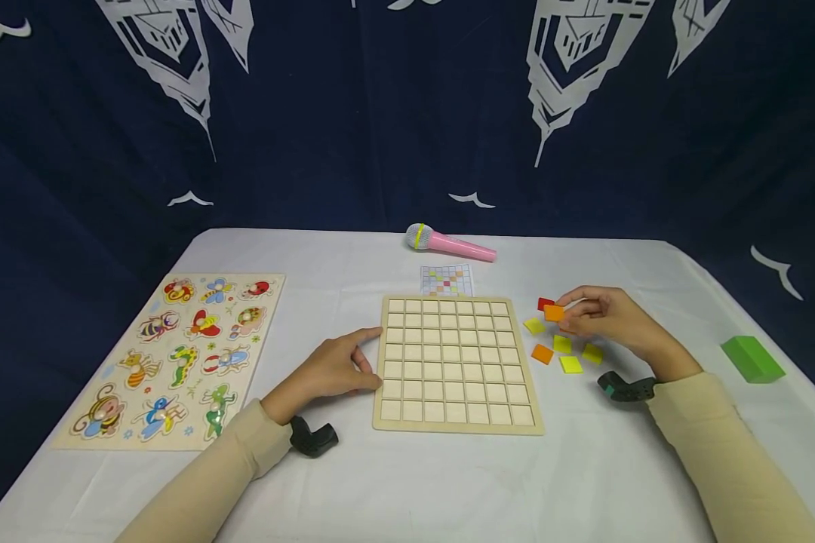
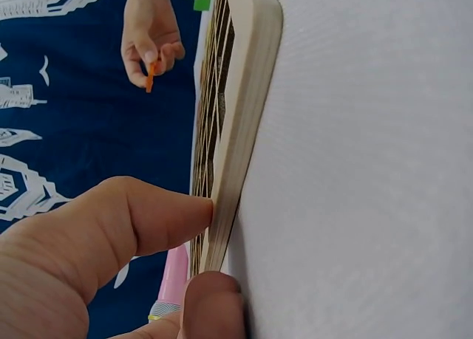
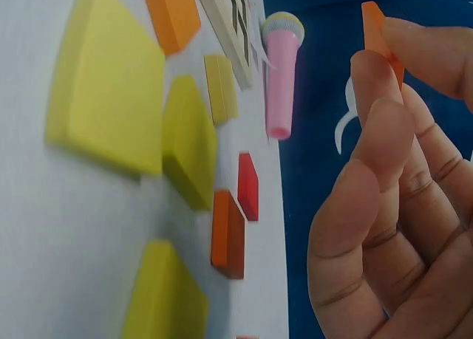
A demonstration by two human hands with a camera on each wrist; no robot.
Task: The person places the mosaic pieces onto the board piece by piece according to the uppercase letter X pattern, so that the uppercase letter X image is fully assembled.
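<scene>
A wooden grid board (image 1: 458, 431) with rows of square recesses lies in the middle of the table. My left hand (image 1: 329, 369) is at its left edge, thumb and forefinger spread apart with their tips against the rim, seen close in the left wrist view. Beyond the board's right side, my right hand (image 1: 604, 320) pinches an orange square tile (image 3: 375, 29) between thumb and fingertip, raised above the table. Under and around that hand lie several yellow tiles (image 1: 571, 365), a red tile (image 1: 545, 303) and an orange tile (image 1: 542, 354). Another orange tile (image 3: 228, 234) shows beside the red one in the right wrist view.
Behind the board are a printed colour-grid card (image 1: 446, 280) and a pink toy microphone (image 1: 458, 246). An insect picture puzzle (image 1: 176, 354) lies at the left. A green block (image 1: 752, 360) sits near the right table edge. Dark patterned cloth (image 1: 380, 113) hangs behind the table.
</scene>
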